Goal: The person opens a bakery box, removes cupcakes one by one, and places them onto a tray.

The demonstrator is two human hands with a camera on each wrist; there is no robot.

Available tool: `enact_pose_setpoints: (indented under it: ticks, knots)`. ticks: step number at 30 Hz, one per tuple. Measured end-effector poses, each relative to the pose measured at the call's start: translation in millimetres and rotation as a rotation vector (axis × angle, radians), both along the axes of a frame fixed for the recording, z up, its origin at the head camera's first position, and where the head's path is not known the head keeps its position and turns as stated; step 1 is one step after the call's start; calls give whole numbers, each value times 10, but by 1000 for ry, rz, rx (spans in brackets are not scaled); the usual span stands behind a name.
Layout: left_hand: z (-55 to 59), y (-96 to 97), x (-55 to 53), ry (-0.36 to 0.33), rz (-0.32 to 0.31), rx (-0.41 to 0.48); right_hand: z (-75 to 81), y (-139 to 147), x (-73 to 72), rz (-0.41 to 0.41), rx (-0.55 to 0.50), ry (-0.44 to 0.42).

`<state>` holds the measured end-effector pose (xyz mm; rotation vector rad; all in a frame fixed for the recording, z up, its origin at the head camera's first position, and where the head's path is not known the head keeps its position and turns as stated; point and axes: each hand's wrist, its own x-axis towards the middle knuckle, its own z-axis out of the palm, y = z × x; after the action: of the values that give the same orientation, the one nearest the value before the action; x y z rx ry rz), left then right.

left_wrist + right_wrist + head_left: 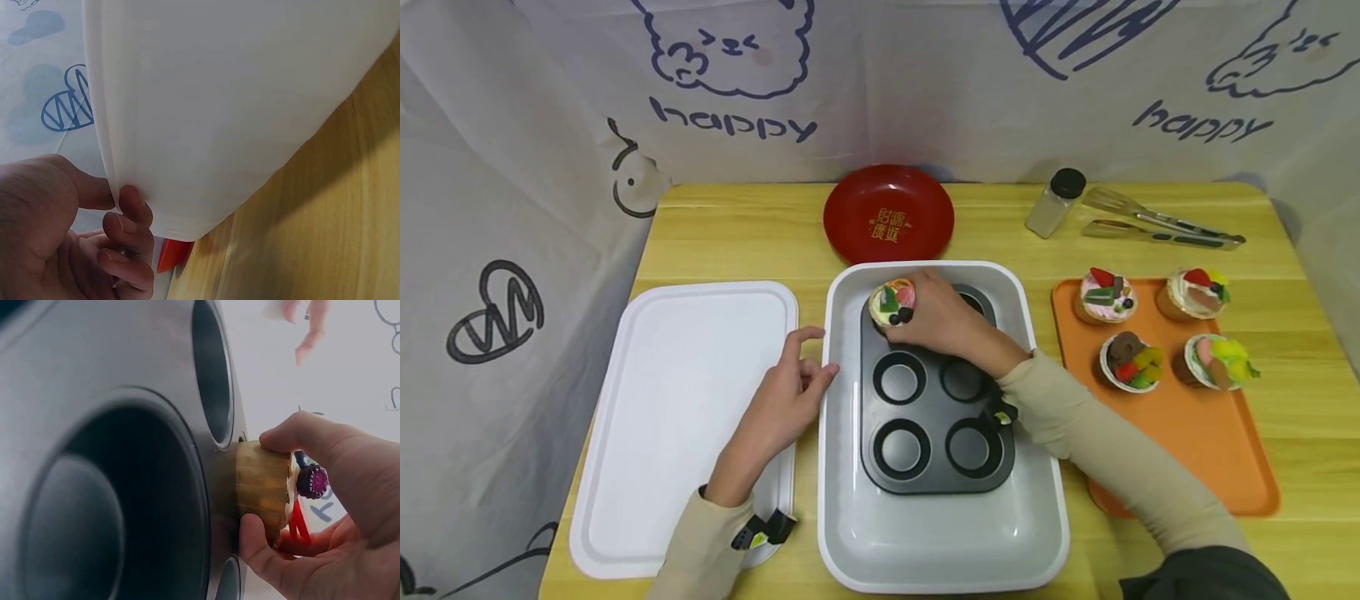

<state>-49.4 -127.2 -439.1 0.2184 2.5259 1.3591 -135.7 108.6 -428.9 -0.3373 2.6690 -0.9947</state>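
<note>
My right hand grips a cupcake by its sides, at the far left cup of a dark muffin tin. Up close in the right wrist view, thumb and fingers span the cupcake's gold wrapper, its base right at the tin's face. A dark berry shows among its toppings. The tin lies inside a white basin. At the basin's left rim is my left hand; its thumb and index finger pinch that rim in the left wrist view.
An orange tray with several decorated cupcakes lies right. On the left is a white tray or lid. Along the back stand a red plate, a clear jar with a black lid and metal tongs.
</note>
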Motion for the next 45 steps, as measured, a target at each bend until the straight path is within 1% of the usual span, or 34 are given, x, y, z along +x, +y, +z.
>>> enact_pose_setpoints:
  ticks: [2, 4, 8, 13, 19, 26, 29, 31, 35, 38, 45]
  knots:
    - [3, 1, -1, -2, 0, -2, 15, 9, 1, -8, -32, 0]
    - [7, 4, 0, -4, -2, -4, 44, 14, 15, -23, -38, -2]
    - [17, 10, 0, -5, -4, -3, 152, 32, 56, -55, -4, 21]
    - [20, 11, -1, -11, -1, -7, 339, 108, 129, -78, 42, 43]
    - [15, 13, 1, -20, -2, 1, 517, 318, 275, -136, 79, 44]
    - [25, 21, 5, -13, 2, 1, 610, 663, 473, -202, 92, 57]
    - [28, 22, 11, -12, 3, 0, 629, 821, 594, -232, 102, 60]
    - [29, 25, 13, -8, 5, -1, 621, 932, 693, -248, 110, 79]
    - [38, 40, 13, 8, 0, -2, 560, 1162, 926, -286, 133, 141]
    - [29, 51, 10, 14, -4, -4, 517, 1310, 1113, -323, 138, 167]
    - [16, 57, 15, 1, 9, -13, 520, 1565, 1522, -393, 133, 214]
